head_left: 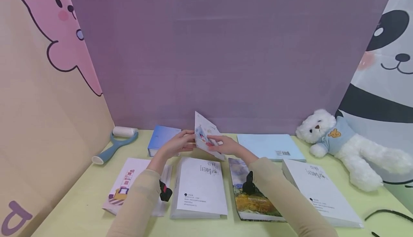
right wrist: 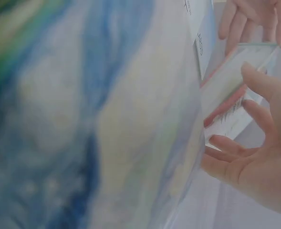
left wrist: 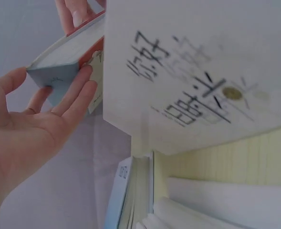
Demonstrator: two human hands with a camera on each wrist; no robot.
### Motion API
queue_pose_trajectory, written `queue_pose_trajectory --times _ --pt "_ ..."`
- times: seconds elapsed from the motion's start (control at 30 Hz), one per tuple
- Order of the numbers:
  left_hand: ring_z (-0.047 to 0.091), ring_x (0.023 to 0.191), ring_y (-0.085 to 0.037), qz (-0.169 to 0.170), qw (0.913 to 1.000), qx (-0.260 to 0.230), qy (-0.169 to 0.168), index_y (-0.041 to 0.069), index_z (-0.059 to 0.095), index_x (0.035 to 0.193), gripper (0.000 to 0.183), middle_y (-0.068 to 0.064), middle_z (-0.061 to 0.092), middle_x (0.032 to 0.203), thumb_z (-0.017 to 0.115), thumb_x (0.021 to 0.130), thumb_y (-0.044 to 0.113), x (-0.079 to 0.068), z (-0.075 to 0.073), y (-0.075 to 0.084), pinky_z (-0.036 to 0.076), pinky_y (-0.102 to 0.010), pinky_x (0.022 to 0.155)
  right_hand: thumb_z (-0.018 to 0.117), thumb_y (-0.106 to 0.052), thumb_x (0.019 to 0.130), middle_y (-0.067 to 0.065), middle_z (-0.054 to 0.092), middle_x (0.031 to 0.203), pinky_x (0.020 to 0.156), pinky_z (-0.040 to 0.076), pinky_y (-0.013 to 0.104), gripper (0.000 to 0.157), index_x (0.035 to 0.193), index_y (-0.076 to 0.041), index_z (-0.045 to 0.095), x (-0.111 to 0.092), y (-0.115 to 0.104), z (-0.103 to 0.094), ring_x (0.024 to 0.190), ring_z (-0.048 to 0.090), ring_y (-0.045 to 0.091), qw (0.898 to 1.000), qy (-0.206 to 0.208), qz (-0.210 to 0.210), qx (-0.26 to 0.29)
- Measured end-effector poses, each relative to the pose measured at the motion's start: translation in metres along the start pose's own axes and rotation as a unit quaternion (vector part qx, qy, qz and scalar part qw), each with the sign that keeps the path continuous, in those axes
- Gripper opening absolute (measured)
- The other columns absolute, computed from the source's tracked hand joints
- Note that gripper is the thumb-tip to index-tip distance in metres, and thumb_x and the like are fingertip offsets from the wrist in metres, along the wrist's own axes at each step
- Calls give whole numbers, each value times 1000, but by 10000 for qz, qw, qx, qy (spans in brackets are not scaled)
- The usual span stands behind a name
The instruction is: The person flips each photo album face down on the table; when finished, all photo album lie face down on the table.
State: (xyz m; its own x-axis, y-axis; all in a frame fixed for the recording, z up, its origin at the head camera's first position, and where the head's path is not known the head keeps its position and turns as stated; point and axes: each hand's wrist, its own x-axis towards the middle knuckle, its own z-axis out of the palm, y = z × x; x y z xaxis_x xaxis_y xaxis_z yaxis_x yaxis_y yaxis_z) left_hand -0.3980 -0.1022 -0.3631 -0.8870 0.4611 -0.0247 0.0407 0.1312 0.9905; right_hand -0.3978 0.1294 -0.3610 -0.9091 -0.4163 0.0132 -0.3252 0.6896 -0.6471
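At the back middle of the table, a small book [head_left: 200, 136] with a white and pale blue illustrated cover is held up at a tilt between both hands. The left hand [head_left: 176, 145] grips its left side; in the left wrist view the thumb is at a corner and the fingers lie along the blue face. From the right, the right hand [head_left: 229, 146] holds it, with the thumb [right wrist: 257, 81] over the page edge and the fingers on the other side. Just in front lies a white book [head_left: 200, 190] with black lettering. Beside the left hand stands a blue book [head_left: 164, 136].
An illustrated white book [head_left: 129, 176], a painted-cover book [head_left: 242, 186] and another white book [head_left: 322, 194] line the front. Behind are a pale blue book [head_left: 264, 145], a lint roller [head_left: 116, 145] at left and a white teddy bear [head_left: 348, 143] at right. A black cable [head_left: 390, 212] lies front right.
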Motion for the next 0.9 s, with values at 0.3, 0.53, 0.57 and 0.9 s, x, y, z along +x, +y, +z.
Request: queue_pose_trajectory --times 0.3,0.53,0.57,0.9 --pt "49 124 -36 405 9992 2 -27 9 31 146 47 -22 41 142 38 103 24 -1 6 11 36 -47 107 58 -34 93 23 43 140 94 46 51 63 148 -18 31 -2 0 -1 126 44 39 9995 217 -147 169" --pt "49 124 -36 470 9979 244 373 13 35 146 46 -20 44 141 41 101 23 0 11 16 39 -48 105 55 -31 95 22 47 139 94 47 49 62 148 -14 29 -5 -8 0 126 47 36 9968 237 -300 698" --pt "50 123 -35 467 9974 295 458 14 36 145 46 -19 45 141 43 101 23 0 12 16 40 -47 104 54 -32 95 22 45 140 95 47 49 62 149 -14 27 -5 -8 0 127 47 35 9962 201 -297 788" --pt "53 121 -30 581 9911 796 898 12 44 141 48 -15 52 135 56 95 19 4 16 15 46 -43 98 55 -34 95 20 41 143 88 52 41 59 146 -12 34 -7 -12 1 119 53 36 9956 503 -293 730"
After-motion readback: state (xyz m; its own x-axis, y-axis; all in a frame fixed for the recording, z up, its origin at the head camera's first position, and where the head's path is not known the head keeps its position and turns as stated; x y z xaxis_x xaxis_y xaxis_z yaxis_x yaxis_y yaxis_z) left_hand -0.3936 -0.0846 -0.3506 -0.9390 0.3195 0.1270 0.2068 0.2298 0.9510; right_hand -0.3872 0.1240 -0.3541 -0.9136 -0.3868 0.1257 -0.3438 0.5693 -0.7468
